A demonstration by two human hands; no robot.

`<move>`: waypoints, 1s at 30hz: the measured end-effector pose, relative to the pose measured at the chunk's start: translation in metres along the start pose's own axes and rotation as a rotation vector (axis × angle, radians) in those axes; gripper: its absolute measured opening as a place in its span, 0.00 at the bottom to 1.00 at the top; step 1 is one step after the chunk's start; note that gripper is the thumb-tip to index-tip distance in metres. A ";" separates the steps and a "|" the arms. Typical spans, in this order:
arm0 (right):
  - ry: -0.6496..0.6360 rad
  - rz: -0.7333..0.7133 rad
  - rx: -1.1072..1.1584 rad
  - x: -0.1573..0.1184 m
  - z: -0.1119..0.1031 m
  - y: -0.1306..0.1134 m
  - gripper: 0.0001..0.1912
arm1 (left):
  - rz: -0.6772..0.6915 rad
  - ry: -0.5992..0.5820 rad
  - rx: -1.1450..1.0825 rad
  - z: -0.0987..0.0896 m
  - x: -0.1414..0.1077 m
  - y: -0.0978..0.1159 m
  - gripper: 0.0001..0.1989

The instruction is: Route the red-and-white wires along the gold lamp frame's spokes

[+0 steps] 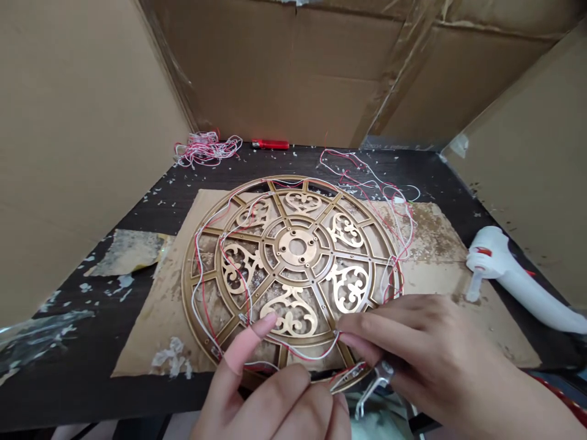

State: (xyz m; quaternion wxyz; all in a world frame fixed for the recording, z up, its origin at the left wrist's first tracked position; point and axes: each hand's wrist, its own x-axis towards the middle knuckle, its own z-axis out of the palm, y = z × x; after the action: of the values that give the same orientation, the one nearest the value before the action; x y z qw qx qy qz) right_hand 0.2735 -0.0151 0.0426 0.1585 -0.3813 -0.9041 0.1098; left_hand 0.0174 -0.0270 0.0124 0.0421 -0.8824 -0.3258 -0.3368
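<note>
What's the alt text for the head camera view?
The left hand, its finger in a pink cover, and the right hand work red and white wires on a gold filigree wheel lying on cardboard. A white glue gun lies to the right.

We wear a smooth pink rubber cot [244, 345] over one finger of our left hand [266, 406]. Our right hand [426, 348] has short, trimmed nails.

frame [287, 244]: gold, scrollwork and spokes | loose wires [207, 148]: red, white | lighter [270, 144]: red | glue gun [509, 269]: white, red accents | finger cot [243, 348]: pink | tabletop [68, 391]: black, white flecks
</note>
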 end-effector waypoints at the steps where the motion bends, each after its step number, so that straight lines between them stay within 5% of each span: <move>1: 0.003 -0.018 -0.039 0.000 0.000 0.000 0.16 | 0.002 -0.009 0.008 0.000 0.001 0.000 0.09; 8: 0.070 -0.166 -0.259 0.004 -0.007 0.001 0.16 | -0.098 0.058 -0.017 -0.008 0.006 -0.001 0.06; 12: 0.130 -0.223 -0.362 0.004 -0.006 -0.002 0.23 | -0.169 0.063 -0.070 -0.008 0.008 -0.003 0.14; 15: 0.141 -0.187 -0.429 0.000 0.001 -0.008 0.23 | -0.094 -0.044 -0.070 -0.002 0.010 -0.004 0.17; 19: 0.147 -0.158 -0.442 -0.006 0.008 -0.012 0.25 | -0.114 -0.022 -0.069 0.002 0.014 -0.004 0.12; 30: 0.239 -0.015 -0.315 -0.023 -0.002 -0.003 0.18 | -0.204 -0.023 -0.133 0.004 0.028 -0.006 0.17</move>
State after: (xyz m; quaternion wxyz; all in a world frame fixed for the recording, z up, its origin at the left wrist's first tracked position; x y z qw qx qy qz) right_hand 0.2874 -0.0337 0.0403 0.2036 -0.4049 -0.8878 -0.0803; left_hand 0.0321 -0.0056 0.0261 -0.0547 -0.8493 -0.3915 -0.3499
